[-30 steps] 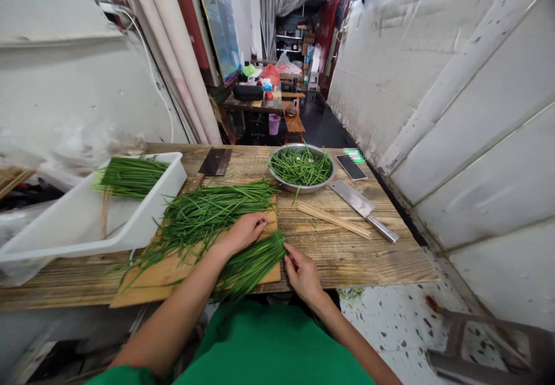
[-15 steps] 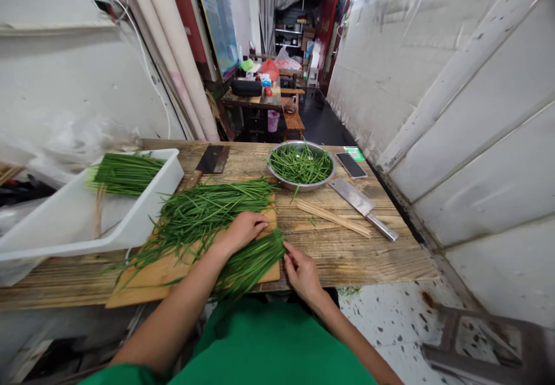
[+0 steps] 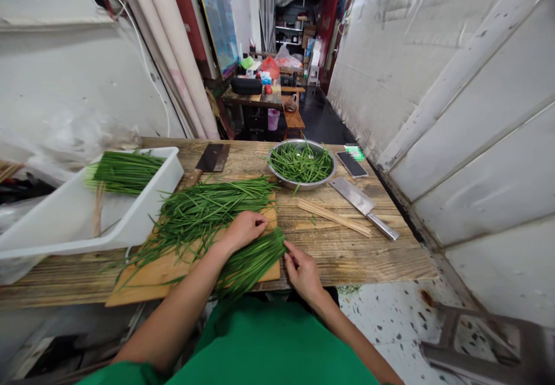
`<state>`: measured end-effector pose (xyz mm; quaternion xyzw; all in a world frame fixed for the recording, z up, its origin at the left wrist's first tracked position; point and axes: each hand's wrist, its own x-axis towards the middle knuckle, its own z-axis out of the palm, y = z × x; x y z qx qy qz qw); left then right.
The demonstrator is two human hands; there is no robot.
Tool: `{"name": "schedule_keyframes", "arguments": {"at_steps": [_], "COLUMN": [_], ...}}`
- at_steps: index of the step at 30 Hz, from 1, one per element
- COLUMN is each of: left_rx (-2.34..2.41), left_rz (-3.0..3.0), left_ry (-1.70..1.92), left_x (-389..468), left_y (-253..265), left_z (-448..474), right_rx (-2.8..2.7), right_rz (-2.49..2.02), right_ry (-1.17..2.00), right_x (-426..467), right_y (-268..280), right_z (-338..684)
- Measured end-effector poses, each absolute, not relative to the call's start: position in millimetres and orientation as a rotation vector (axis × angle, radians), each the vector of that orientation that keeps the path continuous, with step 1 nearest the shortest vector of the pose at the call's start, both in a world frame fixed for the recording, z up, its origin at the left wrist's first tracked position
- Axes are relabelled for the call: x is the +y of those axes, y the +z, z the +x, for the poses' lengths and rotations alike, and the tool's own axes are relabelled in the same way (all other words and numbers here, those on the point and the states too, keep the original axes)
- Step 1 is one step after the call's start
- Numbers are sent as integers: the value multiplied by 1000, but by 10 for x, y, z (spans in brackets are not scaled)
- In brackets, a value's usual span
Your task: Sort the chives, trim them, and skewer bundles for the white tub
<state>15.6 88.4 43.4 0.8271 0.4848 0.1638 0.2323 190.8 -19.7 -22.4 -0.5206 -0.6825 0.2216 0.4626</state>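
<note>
A small bundle of green chives (image 3: 251,261) lies along the near edge of the wooden cutting board (image 3: 165,278), its even ends pointing right. My left hand (image 3: 248,230) rests over the bundle's far side, fingertips pinched together near the ends; anything between them is too small to make out. At the right, the thumb and index finger of my right hand (image 3: 302,269) close on the chive ends, the other fingers curled. Behind my left hand spreads a larger loose pile of chives (image 3: 212,203) on the same board.
Thin bamboo skewers (image 3: 333,216) lie right of the board, beside a cleaver (image 3: 359,203). Farther back are a steel bowl (image 3: 302,187) of cut greens and a phone (image 3: 352,164). Left stand a white tub (image 3: 150,200) with chives and a dark-bladed knife (image 3: 212,158).
Almost nothing differs. Both hands stay at the small bundle in nearly the same pose, and the chives, bowl and cleaver lie as before.
</note>
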Motion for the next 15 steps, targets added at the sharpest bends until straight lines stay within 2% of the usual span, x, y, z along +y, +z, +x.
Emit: {"name": "schedule_keyframes", "arguments": {"at_steps": [15], "left_rx": [1372], "left_rz": [2172], "left_ry": [535], "left_x": [872], "left_y": [365], "left_z": [167], "right_rx": [-1687], "right_rz": [-1291], "right_ry": [532], "right_x": [-188], "right_y": [-281], "right_z": [1908]}}
